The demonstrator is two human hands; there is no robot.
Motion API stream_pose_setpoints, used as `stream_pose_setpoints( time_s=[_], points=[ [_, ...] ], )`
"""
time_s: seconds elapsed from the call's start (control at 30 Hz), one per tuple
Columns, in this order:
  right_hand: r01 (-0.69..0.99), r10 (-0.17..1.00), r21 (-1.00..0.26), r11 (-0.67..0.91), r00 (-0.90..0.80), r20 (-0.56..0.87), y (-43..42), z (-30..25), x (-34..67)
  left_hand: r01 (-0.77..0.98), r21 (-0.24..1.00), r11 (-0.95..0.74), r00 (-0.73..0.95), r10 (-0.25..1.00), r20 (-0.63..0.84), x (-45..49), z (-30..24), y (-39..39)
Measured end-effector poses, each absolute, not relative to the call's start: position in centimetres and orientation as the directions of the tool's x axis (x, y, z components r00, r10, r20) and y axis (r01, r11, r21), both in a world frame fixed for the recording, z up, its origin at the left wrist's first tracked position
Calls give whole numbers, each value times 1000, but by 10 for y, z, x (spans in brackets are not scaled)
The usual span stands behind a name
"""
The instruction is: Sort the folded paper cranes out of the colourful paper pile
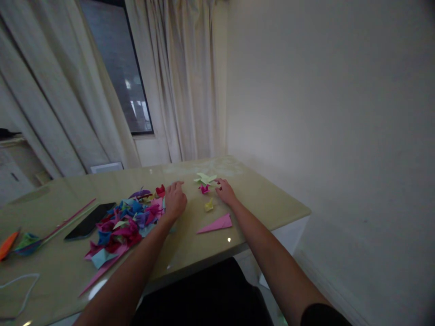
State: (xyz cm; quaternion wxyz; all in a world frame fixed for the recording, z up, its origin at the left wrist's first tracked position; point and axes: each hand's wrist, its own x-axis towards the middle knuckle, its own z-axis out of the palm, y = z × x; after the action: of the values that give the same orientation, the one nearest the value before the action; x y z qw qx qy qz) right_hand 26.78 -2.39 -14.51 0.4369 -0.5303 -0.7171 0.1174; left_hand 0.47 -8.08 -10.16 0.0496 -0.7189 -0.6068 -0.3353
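Observation:
My left hand (175,200) rests at the right side of a heap of colourful folded paper pieces (134,219), its fingers loosely stretched. Whether it touches the heap I cannot tell. My right hand (225,191) is open, fingers apart, just right of a pale green folded paper piece (204,178) and a small magenta folded paper piece (204,189). Nothing shows in its grip. A small yellow folded paper piece (209,205) lies nearer to me. Closer still is a pink paper triangle (217,224), beside my right forearm.
A dark phone (90,222) lies left of the heap on the glossy table (272,203). Further left are a long thin pink stick (73,218), an orange object (8,245) and a white cable (29,283). A wall (322,113) stands to the right, curtains (183,81) behind.

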Motion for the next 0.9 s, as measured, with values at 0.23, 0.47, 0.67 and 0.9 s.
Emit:
stream_pose_setpoints(
  time_s=[0.23,0.47,0.67,0.9],
  points=[
    [646,867,-653,396,-29,497,-28,-146,263,937,302,-174,73,946,317,-20,-107,-48],
    [592,827,-678,437,33,562,-33,-139,265,891,358,-279,109,897,428,-34,-105,-45],
    [502,721,-595,628,-86,688,-58,-121,253,765,425,-485,83,727,681,4,-106,-69],
    [439,623,-487,755,-249,742,-75,-114,232,714,322,-622,203,623,755,44,-120,-105]
  ],
)
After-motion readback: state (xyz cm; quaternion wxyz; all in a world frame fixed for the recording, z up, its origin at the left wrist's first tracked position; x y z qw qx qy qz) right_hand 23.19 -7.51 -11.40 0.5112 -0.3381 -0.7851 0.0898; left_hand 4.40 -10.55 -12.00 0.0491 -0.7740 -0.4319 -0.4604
